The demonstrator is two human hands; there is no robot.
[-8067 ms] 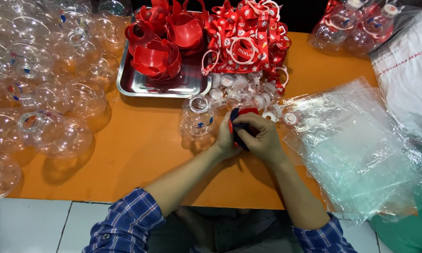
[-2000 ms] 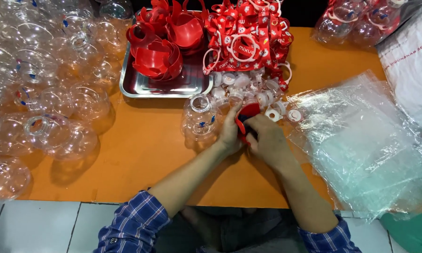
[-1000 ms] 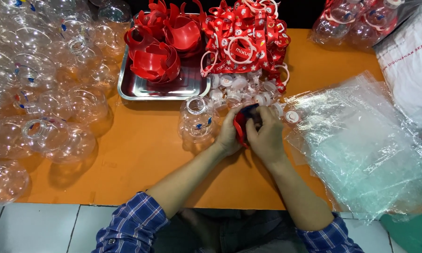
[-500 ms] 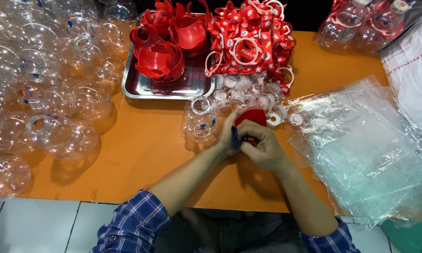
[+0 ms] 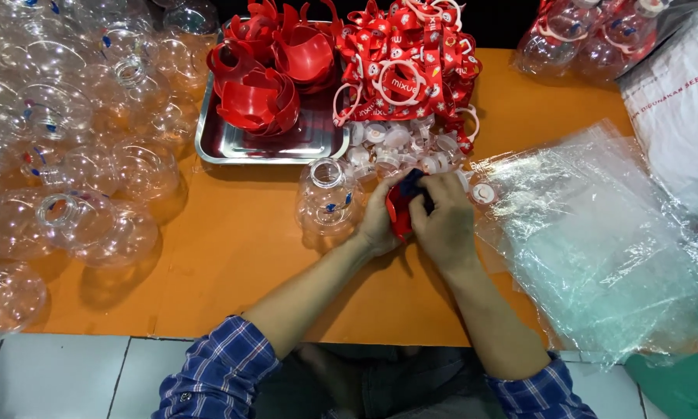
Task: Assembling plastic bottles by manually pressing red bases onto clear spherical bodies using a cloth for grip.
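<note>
Both hands meet over the orange table, gripping one small red plastic piece with a dark blue bit at its top. My left hand holds its left side, and my right hand wraps its right side. A clear round plastic bottle stands just left of my left hand. White caps lie in a heap just beyond the hands.
A steel tray holds red plastic handles. Red printed straps are piled beside it. Several clear round bottles cover the left side. Clear plastic bags lie at the right, with bagged bottles at the far right.
The hands have stayed at the same spot, turning and working the red piece between them. The view has shifted slightly.
</note>
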